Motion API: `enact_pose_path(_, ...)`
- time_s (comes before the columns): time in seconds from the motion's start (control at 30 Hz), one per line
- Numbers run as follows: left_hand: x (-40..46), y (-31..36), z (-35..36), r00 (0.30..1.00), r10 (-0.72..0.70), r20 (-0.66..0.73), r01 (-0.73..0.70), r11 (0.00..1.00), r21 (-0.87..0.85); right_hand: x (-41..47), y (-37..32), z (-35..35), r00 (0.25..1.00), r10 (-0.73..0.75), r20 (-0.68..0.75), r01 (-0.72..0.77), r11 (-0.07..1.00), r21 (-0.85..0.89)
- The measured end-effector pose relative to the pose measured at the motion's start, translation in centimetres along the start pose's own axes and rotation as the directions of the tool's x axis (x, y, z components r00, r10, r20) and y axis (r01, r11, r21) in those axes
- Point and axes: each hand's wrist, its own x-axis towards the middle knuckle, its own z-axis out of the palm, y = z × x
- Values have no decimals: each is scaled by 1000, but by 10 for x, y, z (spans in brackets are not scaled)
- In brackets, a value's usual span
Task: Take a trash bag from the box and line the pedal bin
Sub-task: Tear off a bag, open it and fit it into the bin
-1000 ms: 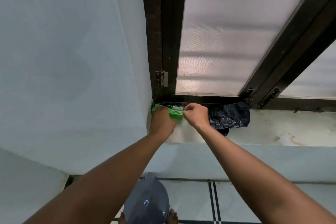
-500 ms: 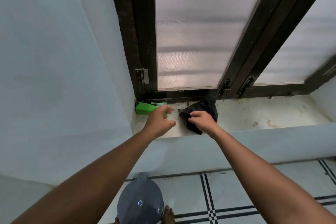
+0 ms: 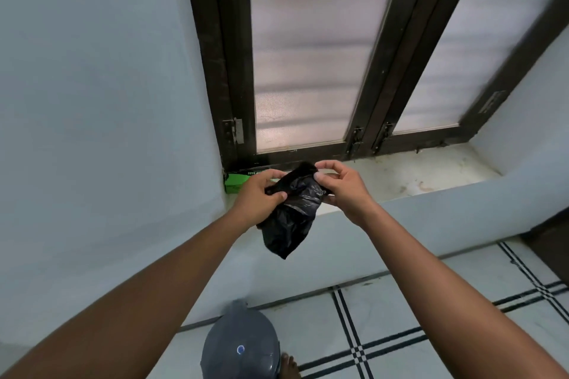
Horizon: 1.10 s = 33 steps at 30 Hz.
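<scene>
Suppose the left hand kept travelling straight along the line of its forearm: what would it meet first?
Probably the green box in the sill's corner, just beyond the left hand, which grips the black bag. Depth is hard to judge from one view.

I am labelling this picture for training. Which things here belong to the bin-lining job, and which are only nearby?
Belong: black trash bag, held by left hand and right hand; green box; grey pedal bin.

Only nearby: window, sill, tiled floor.
</scene>
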Motion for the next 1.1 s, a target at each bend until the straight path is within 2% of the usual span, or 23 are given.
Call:
enact_pose_path(0.1,-24,-5,-14,994,69,-81,-58,990,132,-32,-2,23,998,-30,-50,32,999,35)
enact_pose_path(0.27,-74,-7,-27,955,221,-199,-168,953,251,-89,5,64,985,-18,-169,35,994,99)
enact_pose_path(0.3,-84,-7,-30,963,204,-174,-170,967,192,-101,8,73,983,-15,-182,38,991,129)
enact_pose_path(0.37,-100,-3,-35,996,92,6,-92,995,-50,-120,14,86,987,18,-158,24,966,257)
enact_pose_path(0.4,-110,-5,-37,993,57,102,-46,992,-114,-132,17,93,991,40,-125,3,944,331)
enact_pose_path(0.43,-119,-8,-38,989,52,137,-36,992,-122,-143,19,98,993,64,-96,-22,923,385)
enact_pose_path(0.5,-135,-15,-39,995,44,88,-32,990,-138,-163,23,106,989,106,-106,-51,903,426)
enact_pose_path(0.6,-160,-24,-44,1000,-25,2,25,969,-245,-188,27,110,959,153,-239,-17,871,491)
enact_pose_path(0.73,-192,-32,-45,995,-28,-92,13,986,-168,-215,31,110,923,186,-336,30,838,545)
enact_pose_path(0.8,-208,-28,-41,992,-38,-118,12,976,-215,-226,35,113,925,175,-337,34,846,533)
enact_pose_path(0.97,-239,-15,-43,997,-74,-37,44,853,-520,-249,38,109,929,154,-337,46,854,519)
enact_pose_path(1.1,-269,-6,-38,997,-39,70,66,891,-450,-271,35,100,950,123,-287,46,855,517)
